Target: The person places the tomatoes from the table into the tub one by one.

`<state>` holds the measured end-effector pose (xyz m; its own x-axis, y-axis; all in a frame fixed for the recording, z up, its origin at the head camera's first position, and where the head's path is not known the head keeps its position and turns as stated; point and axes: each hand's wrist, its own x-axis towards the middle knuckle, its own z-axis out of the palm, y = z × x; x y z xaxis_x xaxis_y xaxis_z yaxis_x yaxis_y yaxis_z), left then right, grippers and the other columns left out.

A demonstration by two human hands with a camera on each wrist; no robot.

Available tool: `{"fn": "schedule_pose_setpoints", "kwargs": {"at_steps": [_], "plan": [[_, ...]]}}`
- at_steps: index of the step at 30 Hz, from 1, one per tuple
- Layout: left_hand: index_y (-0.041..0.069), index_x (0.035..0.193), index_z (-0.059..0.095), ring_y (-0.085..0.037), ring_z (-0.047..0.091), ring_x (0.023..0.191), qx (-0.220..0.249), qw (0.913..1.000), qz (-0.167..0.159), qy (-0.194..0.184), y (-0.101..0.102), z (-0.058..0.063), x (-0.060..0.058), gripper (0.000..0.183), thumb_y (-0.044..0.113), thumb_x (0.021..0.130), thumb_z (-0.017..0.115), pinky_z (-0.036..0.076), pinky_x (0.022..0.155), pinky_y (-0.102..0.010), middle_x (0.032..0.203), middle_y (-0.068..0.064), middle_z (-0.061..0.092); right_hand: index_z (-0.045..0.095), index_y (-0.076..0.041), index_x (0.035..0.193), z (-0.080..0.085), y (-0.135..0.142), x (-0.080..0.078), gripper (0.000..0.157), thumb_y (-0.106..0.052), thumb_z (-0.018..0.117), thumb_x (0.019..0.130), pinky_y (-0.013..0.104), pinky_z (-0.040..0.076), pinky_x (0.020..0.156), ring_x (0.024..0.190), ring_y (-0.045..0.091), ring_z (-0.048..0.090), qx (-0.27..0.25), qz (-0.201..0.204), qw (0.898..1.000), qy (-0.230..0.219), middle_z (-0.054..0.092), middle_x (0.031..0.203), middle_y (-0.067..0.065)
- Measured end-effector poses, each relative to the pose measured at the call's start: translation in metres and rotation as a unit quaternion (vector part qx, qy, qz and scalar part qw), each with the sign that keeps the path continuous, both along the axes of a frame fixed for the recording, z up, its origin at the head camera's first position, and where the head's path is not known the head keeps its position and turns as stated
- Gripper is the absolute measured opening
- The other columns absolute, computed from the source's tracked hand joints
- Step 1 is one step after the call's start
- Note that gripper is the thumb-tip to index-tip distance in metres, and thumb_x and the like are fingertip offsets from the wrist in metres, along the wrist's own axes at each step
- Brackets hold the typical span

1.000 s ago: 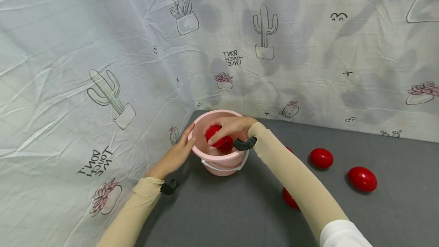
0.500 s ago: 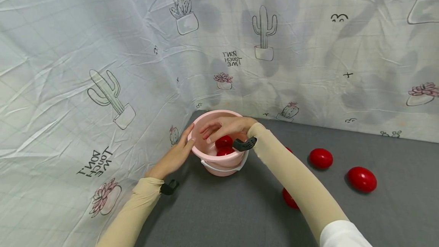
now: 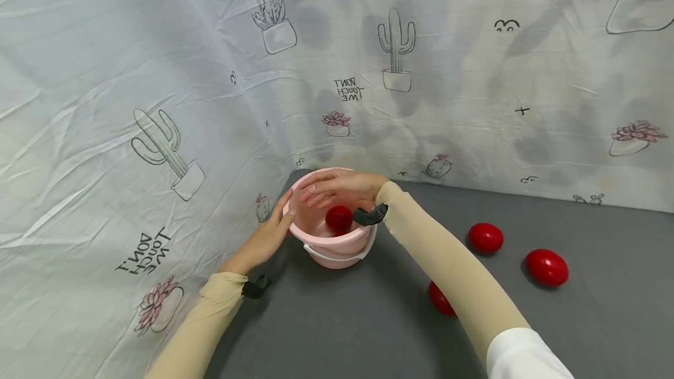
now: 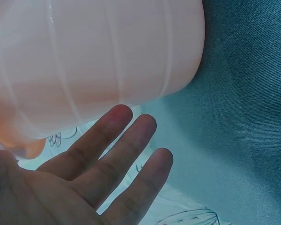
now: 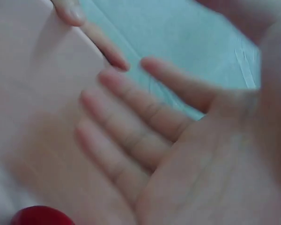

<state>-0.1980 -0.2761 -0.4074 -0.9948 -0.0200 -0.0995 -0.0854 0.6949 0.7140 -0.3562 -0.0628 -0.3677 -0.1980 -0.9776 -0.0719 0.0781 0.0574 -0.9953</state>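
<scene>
A pink bucket (image 3: 337, 244) with a white handle stands on the grey surface. Inside it lies a glossy red egg-shaped object (image 3: 339, 219); the right wrist view catches part of a red object (image 5: 42, 216) and a sliver of another. My left hand (image 3: 265, 238) touches the bucket's left rim with thumb and index finger, while its other fingers (image 4: 114, 164) extend straight beside the bucket wall. Over the bucket's mouth is my right hand (image 3: 342, 189), fingers (image 5: 131, 126) extended, palm bare and holding nothing.
Two red egg-shaped objects (image 3: 485, 238) (image 3: 546, 268) lie to the right on the grey surface. Another red one (image 3: 441, 299) is partly hidden by the right forearm. A cactus-print cloth (image 3: 463, 86) hangs behind and at the left, close to the bucket.
My right hand has let go of a red egg-shaped object inside the bucket, then straightened its fingers and lifted slightly. My left hand stays at the rim. The head view has shifted slightly.
</scene>
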Motion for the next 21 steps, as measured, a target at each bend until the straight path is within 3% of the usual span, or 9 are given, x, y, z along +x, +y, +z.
{"fn": "schedule_pose_setpoints", "kwargs": {"at_steps": [5,9,11,13,16,21], "plan": [[0.051,0.159,0.002,-0.035,0.061,0.128,0.006,1.0000,-0.003,-0.006,0.000,0.001,0.000,0.058,0.056,0.108,0.029,0.039,0.112,-0.061,0.146,-0.019,0.056,0.036,0.003,0.152,0.012,0.013,0.001,0.050,-0.017,0.044,0.107,0.053,0.034,0.120,0.142,0.046,0.044,-0.053,-0.011,0.999,0.002,0.046,0.152,0.028],[0.049,0.160,0.002,-0.033,0.064,0.124,0.007,0.9999,-0.008,0.001,0.001,0.001,0.001,0.058,0.052,0.109,0.029,0.038,0.111,-0.062,0.148,-0.020,0.054,0.040,0.005,0.148,0.025,0.030,0.004,0.050,-0.019,0.041,0.105,0.051,0.039,0.117,0.138,0.050,0.045,-0.093,-0.062,0.994,0.019,0.044,0.149,0.035],[0.049,0.160,0.001,-0.032,0.065,0.121,0.007,0.9999,-0.010,0.004,0.001,0.001,0.001,0.058,0.051,0.109,0.029,0.038,0.111,-0.063,0.146,-0.020,0.055,0.045,0.003,0.145,0.033,0.042,0.006,0.048,-0.021,0.043,0.103,0.047,0.045,0.113,0.132,0.046,0.053,-0.107,-0.097,0.989,0.032,0.052,0.143,0.031],[0.049,0.160,0.001,-0.030,0.066,0.118,0.008,0.9999,-0.013,0.003,0.002,0.001,0.002,0.058,0.051,0.109,0.028,0.038,0.111,-0.063,0.144,-0.019,0.057,0.049,0.002,0.141,0.041,0.057,0.009,0.047,-0.023,0.045,0.102,0.044,0.049,0.109,0.127,0.044,0.057,-0.122,-0.129,0.983,0.041,0.060,0.135,0.025],[0.050,0.159,0.000,-0.031,0.066,0.118,0.007,0.9998,-0.016,0.002,0.003,-0.001,0.003,0.058,0.052,0.109,0.028,0.038,0.110,-0.064,0.144,-0.019,0.057,0.057,-0.003,0.133,0.051,0.083,0.016,0.041,-0.027,0.050,0.101,0.039,0.053,0.103,0.116,0.030,0.066,-0.153,-0.170,0.972,0.057,0.069,0.121,0.010],[0.052,0.158,-0.002,-0.033,0.065,0.121,0.000,0.9998,-0.018,0.003,0.002,-0.001,0.005,0.057,0.053,0.109,0.027,0.038,0.109,-0.066,0.145,-0.020,0.056,0.065,-0.014,0.124,0.063,0.129,0.038,0.029,-0.030,0.053,0.102,0.037,0.054,0.099,0.106,0.020,0.068,-0.212,-0.224,0.946,0.104,0.072,0.114,0.003]]}}
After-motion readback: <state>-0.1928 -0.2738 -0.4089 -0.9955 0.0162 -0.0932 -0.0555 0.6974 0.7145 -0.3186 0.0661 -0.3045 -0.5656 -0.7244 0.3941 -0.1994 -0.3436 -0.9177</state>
